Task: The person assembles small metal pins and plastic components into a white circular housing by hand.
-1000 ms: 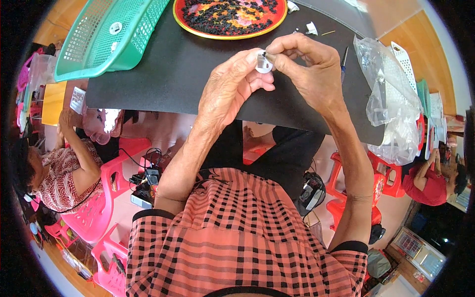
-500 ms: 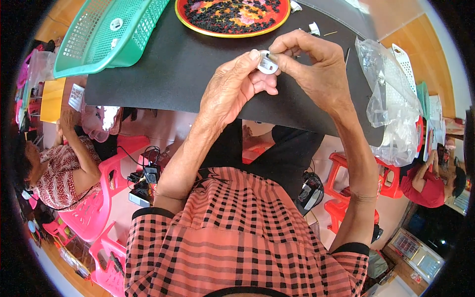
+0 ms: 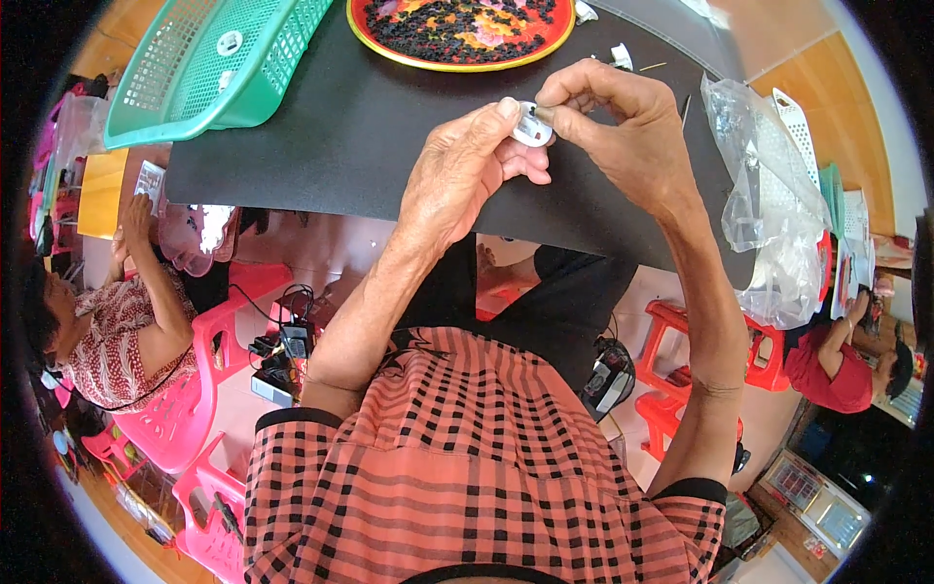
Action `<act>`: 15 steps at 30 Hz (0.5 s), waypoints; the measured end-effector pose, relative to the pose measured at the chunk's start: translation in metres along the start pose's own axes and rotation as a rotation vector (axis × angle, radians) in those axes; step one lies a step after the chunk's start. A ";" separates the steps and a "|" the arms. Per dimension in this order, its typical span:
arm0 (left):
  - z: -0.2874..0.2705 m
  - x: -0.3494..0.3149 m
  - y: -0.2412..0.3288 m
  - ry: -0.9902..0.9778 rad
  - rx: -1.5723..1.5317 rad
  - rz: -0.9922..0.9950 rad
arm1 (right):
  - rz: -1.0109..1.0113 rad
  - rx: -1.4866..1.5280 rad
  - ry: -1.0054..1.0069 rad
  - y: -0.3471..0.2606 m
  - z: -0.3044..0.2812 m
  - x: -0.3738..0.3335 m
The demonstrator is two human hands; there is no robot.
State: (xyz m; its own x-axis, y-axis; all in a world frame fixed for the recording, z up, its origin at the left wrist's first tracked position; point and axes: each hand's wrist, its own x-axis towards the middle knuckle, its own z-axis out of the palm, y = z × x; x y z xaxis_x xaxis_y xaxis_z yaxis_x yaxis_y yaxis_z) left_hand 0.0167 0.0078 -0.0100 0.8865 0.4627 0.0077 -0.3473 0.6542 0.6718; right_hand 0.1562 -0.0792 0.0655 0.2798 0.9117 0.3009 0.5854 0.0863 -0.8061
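Observation:
My left hand [image 3: 474,154] grips a small round white plastic part [image 3: 531,130] by its edge, thumb on top and fingers beneath. Dark slots or pieces show on the part's face. The thumb and forefinger of my right hand [image 3: 623,127] pinch together at the part's upper right edge; anything between them is too small to make out. Both hands are above the black table [image 3: 321,146]. Just beyond them lies a round red tray [image 3: 457,66] with a yellow rim, strewn with many small black pieces.
A green plastic basket [image 3: 195,131] at the left holds a few white parts. Another white part [image 3: 621,56] and a thin stick lie right of the tray. Clear plastic bags [image 3: 769,214] hang over the right edge. Two people sit nearby, left and right, among pink chairs [image 3: 209,360] and red stools [image 3: 671,360].
Both hands remain at the white part, which has tilted slightly and shifted a little to the right. My right fingertips have moved slightly over its edge.

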 end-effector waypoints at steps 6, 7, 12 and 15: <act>0.006 -0.003 -0.001 0.047 0.052 0.055 | -0.045 -0.071 0.025 -0.004 0.002 -0.003; 0.006 -0.003 -0.001 0.038 0.076 0.061 | -0.051 -0.088 0.030 -0.007 0.003 -0.005; 0.008 -0.006 -0.001 0.058 0.169 0.061 | -0.038 -0.079 0.080 -0.008 0.008 -0.008; 0.008 -0.006 -0.002 0.067 0.198 0.076 | -0.052 -0.098 0.110 -0.009 0.010 -0.009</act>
State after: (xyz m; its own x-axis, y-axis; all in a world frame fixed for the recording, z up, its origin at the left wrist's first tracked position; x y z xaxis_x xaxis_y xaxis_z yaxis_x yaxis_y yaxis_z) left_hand 0.0145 -0.0009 -0.0050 0.8354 0.5493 0.0190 -0.3395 0.4885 0.8038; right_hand 0.1405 -0.0840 0.0649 0.3255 0.8572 0.3990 0.6713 0.0877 -0.7359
